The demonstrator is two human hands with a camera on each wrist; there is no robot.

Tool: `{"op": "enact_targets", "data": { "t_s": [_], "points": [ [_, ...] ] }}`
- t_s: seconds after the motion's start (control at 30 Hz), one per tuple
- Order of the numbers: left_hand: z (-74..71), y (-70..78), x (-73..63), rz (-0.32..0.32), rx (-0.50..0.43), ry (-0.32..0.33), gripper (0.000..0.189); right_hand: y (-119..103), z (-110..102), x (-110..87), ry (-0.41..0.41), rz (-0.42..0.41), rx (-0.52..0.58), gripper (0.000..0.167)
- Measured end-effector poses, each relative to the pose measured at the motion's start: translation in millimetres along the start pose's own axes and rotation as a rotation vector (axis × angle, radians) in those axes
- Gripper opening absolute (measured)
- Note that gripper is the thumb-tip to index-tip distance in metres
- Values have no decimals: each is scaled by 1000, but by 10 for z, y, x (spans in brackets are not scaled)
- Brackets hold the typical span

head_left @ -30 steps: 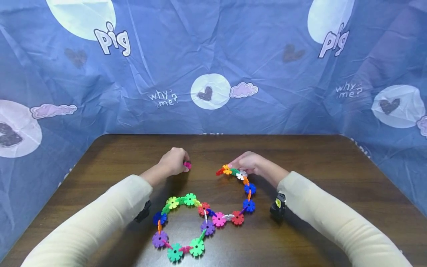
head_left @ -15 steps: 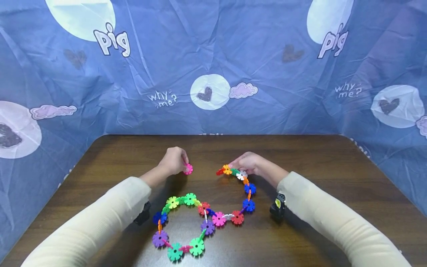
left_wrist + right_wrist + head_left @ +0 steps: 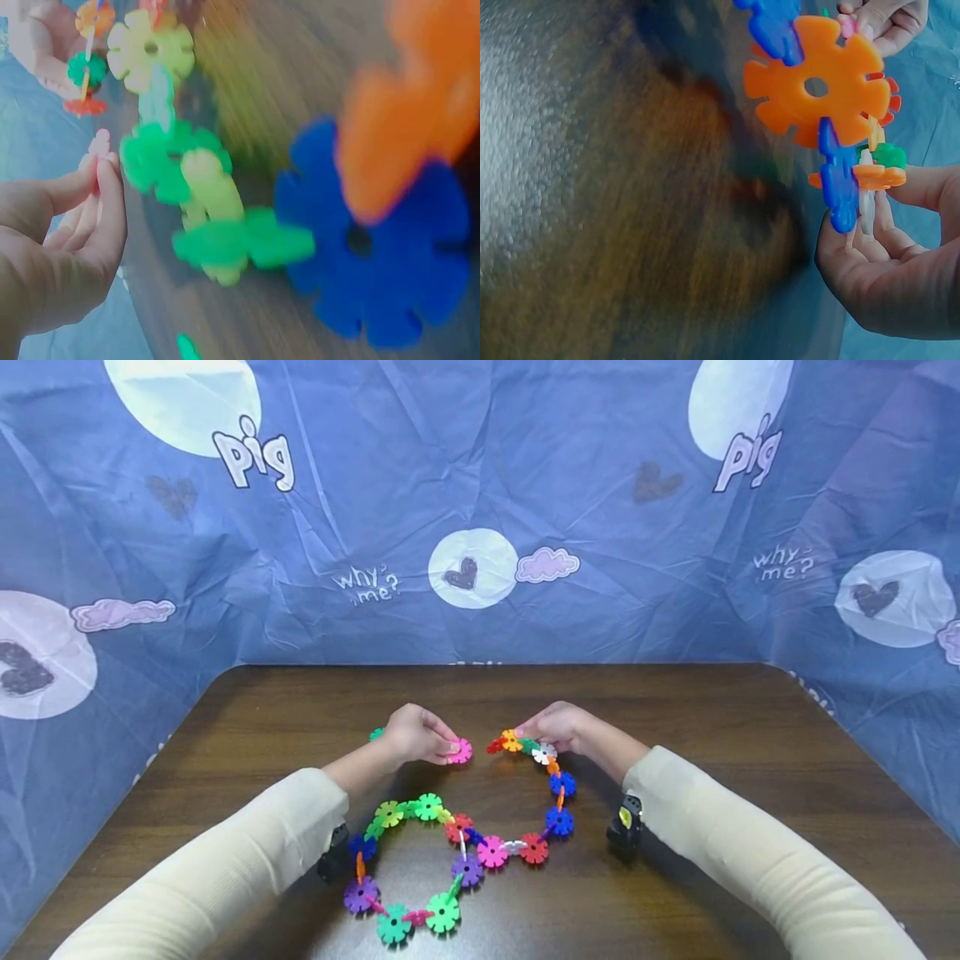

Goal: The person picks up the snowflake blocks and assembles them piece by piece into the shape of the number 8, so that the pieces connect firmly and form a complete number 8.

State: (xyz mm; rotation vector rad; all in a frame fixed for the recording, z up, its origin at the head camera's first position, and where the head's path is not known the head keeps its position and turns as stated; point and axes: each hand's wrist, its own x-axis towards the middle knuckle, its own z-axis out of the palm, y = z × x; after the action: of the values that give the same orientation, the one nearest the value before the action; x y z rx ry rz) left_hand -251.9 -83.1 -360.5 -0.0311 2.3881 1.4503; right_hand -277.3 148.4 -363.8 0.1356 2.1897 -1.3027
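Observation:
My left hand (image 3: pixel 420 733) pinches a pink snowflake disc (image 3: pixel 461 751) between thumb and fingers, just left of the chain's end. A long chain of slotted plastic snowflake discs (image 3: pixel 559 822) curves over the table, closed into a ring at its near left part. Its far end is held by my right hand (image 3: pixel 558 727), close to a yellow-orange disc (image 3: pixel 512 741). A red disc (image 3: pixel 494 747) sits at the tip, with a small gap to the pink one. In the right wrist view, the fingers of the right hand (image 3: pixel 892 262) curl around the chain near a white disc (image 3: pixel 866 202).
A green disc (image 3: pixel 377 734) lies on the brown wooden table (image 3: pixel 712 718), partly behind the left wrist. The closed ring with a purple disc (image 3: pixel 362 895) lies near the front edge. A blue printed cloth (image 3: pixel 480 460) hangs behind the table.
My left hand has moved right and slightly nearer with the pink disc, toward the red tip of the chain. The green disc has come into sight. My right hand has stayed put.

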Motion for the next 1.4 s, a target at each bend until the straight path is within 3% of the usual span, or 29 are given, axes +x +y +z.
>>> {"op": "enact_targets", "data": {
  "t_s": [0.23,0.53,0.77,1.17,1.4],
  "points": [
    [112,102,-25,-118,-160,-28,16,-10,-7,-5,13,14,-31,40],
    [172,142,-21,-174,-309,-54,20,-23,-25,-11,20,6,-30,40],
    [223,135,-30,-187,-319,-47,20,12,9,-12,15,-5,-8,39],
    [374,184,-15,-154,-244,102,20,39,56,4,61,6,59,38],
    [440,76,-5,-174,-277,139,21,4,98,17,70,4,51,37]
  ]
}}
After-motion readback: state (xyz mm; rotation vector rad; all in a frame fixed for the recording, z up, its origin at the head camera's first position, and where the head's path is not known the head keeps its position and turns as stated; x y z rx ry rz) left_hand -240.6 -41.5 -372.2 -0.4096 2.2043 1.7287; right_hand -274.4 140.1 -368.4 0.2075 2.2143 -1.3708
